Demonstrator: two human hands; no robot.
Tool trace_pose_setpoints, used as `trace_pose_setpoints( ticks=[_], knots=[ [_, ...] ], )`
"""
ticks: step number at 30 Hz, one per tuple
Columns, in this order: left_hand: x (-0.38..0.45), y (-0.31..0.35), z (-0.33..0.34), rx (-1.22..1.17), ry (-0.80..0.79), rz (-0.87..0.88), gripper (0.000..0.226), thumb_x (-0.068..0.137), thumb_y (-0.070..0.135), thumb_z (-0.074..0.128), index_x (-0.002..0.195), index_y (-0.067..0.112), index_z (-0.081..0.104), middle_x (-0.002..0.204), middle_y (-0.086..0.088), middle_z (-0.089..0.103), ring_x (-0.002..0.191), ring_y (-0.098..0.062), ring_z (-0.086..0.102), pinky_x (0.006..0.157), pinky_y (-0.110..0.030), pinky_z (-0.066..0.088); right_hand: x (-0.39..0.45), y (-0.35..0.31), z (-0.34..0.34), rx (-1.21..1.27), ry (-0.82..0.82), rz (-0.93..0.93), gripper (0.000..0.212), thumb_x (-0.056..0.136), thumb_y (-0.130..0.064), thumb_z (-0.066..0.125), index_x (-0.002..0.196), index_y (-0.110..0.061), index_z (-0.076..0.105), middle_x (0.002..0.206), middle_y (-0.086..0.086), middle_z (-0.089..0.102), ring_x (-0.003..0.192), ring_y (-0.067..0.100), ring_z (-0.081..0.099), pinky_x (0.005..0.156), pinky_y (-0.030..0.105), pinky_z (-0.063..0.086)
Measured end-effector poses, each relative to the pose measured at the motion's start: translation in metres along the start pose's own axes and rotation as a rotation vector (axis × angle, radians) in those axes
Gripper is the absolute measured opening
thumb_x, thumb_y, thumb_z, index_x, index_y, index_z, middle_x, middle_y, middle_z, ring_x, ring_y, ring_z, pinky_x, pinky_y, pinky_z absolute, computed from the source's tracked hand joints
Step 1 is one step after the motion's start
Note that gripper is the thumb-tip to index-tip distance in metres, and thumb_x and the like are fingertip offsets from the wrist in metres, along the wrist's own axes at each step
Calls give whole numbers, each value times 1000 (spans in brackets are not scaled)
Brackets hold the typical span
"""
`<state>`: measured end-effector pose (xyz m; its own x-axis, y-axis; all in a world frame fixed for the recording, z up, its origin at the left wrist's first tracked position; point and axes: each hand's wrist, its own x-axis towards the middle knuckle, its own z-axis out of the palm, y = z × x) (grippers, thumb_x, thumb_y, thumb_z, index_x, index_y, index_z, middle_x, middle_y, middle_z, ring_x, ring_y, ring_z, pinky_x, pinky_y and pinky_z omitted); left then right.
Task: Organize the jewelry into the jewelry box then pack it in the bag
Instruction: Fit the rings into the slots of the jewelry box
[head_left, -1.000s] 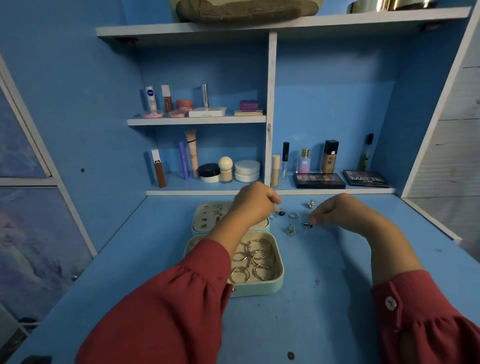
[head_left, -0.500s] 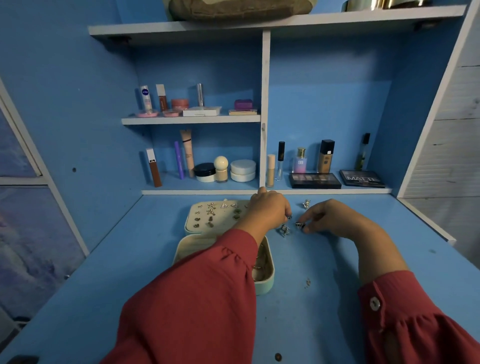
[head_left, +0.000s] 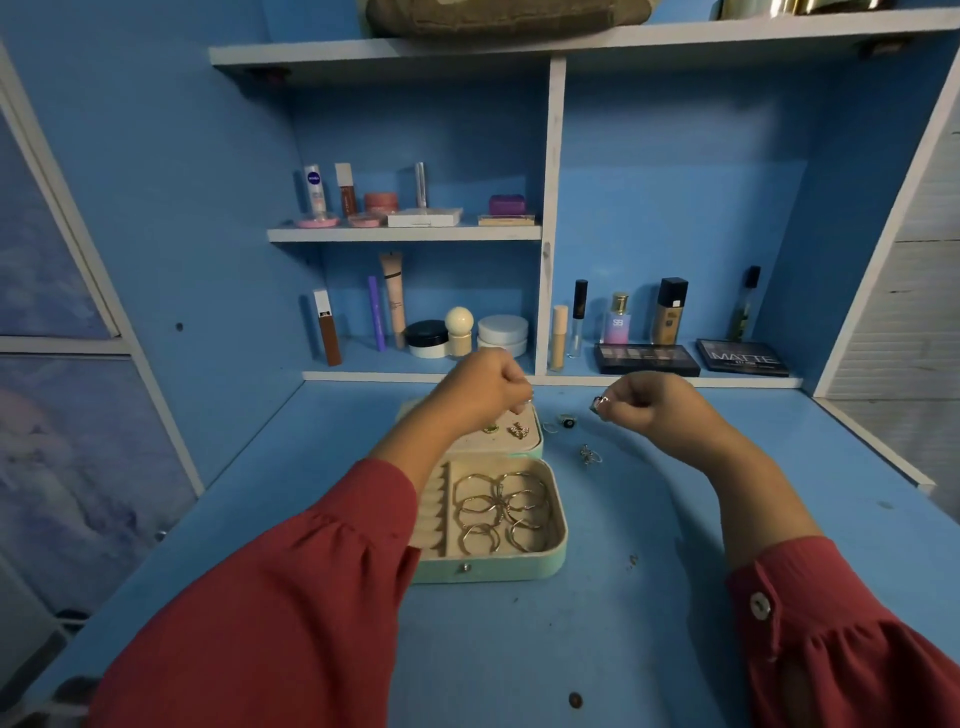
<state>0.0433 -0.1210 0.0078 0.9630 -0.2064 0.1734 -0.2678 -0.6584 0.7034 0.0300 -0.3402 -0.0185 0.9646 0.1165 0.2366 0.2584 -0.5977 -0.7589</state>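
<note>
Fingers of the right hand (head_left: 654, 408) are curled in, pinching a small silver ring with a dark stone (head_left: 601, 402) between thumb and fingertip, held above the blue desk (head_left: 675, 649). At about 9 o'clock from it, the left hand (head_left: 485, 389) is also curled, knuckles up, over the raised lid of the jewelry box (head_left: 493, 569); a glint of metal shows at its fingertips, but what it holds cannot be told.

Between the 2 hands, low on the desk, lie a dark-stone ring (head_left: 568, 421) and a thin plain ring (head_left: 548, 427) just beside it. At 6 o'clock from the right hand's fingertips sits another small silver piece (head_left: 589, 455), apart from the box.

The mint-green box stands open at 6 o'clock from the left hand. Its cream lid panel carries small earrings (head_left: 518, 430) near the right edge. The lower tray holds several gold bangles (head_left: 501, 506) overlapping one another in the large compartment, with a ridged ring roll (head_left: 431, 514) along its left side. A small clasp stud shows on the front wall.

Red sleeves (head_left: 270, 613) cover both forearms. At 12 o'clock, the shelves (head_left: 405, 234) hold cosmetics: tubes, jars, bottles and 2 eyeshadow palettes (head_left: 647, 358). On the top shelf, at the upper edge of the view, rests an olive-brown bag (head_left: 498, 21).
</note>
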Motion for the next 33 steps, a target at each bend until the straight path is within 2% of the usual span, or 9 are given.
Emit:
trace_pose_setpoints(
  ticks=[3, 6, 10, 14, 17, 19, 23, 30, 33],
  knots=[
    [-23, -18, -29, -73, 20, -6, 18, 91, 15, 61, 73, 18, 63, 74, 3, 71, 66, -15, 61, 59, -29, 47, 1, -12, 12, -10, 9, -65, 6, 86, -21, 69, 83, -16, 67, 78, 6, 66, 70, 16, 57, 65, 21, 47],
    [-46, -39, -50, -171, 30, -8, 13, 91, 17, 64, 81, 12, 70, 73, 0, 73, 77, -18, 68, 69, -33, 51, 0, -26, 27, -20, 8, -115, 3, 86, -17, 69, 84, -19, 68, 70, -3, 62, 61, 2, 52, 55, 8, 41],
    [-69, -67, -61, -221, 46, -1, 10, 89, 8, 65, 84, 13, 72, 77, -3, 72, 71, -5, 66, 71, -19, 53, -3, -44, 49, 9, 7, -179, 7, 86, -13, 68, 84, -20, 68, 66, -10, 61, 56, -7, 52, 54, 7, 39],
    [-81, -81, -62, -199, 29, 13, 12, 86, 5, 68, 82, 14, 73, 85, -12, 73, 75, -9, 66, 74, -18, 53, -7, -62, 74, -51, -8, -224, 5, 85, -18, 68, 86, -22, 67, 71, -12, 61, 64, -3, 54, 59, 11, 40],
    [-82, -83, -63, -151, 40, 50, 12, 83, 8, 72, 80, 20, 75, 82, -4, 73, 75, -17, 66, 76, -26, 52, -11, -72, 91, -46, -38, -254, 7, 85, -19, 68, 91, -17, 71, 72, -15, 61, 65, -10, 54, 62, 5, 41],
    [-82, -85, -64, -98, 31, 64, 16, 81, 10, 73, 77, 25, 75, 81, -1, 72, 73, -20, 62, 72, -25, 50, -14, -77, 98, -35, -55, -267, 8, 85, -18, 68, 92, -16, 71, 71, -16, 61, 64, -11, 54, 62, 4, 41],
    [-83, -85, -65, -21, 1, 75, 14, 81, 10, 74, 79, 24, 75, 82, 4, 69, 67, -1, 53, 64, -11, 42, -21, -82, 105, -32, -87, -292, 9, 86, -19, 67, 93, -18, 71, 73, -16, 61, 68, -12, 55, 63, 4, 40],
    [-84, -84, -66, 47, -2, 68, 15, 80, 15, 75, 77, 29, 74, 82, 10, 63, 75, -6, 55, 68, -16, 41, -26, -82, 107, -52, -108, -323, 14, 86, -20, 68, 99, -15, 72, 75, -20, 60, 71, -15, 55, 66, 3, 39],
    [-85, -85, -69, 5, -15, 64, 20, 78, 14, 77, 74, 33, 73, 79, 11, 63, 69, -1, 53, 66, -13, 40, -27, -82, 107, -57, -125, -337, 16, 87, -20, 67, 101, -15, 72, 79, -16, 63, 73, -15, 55, 67, 2, 39]
  ],
)
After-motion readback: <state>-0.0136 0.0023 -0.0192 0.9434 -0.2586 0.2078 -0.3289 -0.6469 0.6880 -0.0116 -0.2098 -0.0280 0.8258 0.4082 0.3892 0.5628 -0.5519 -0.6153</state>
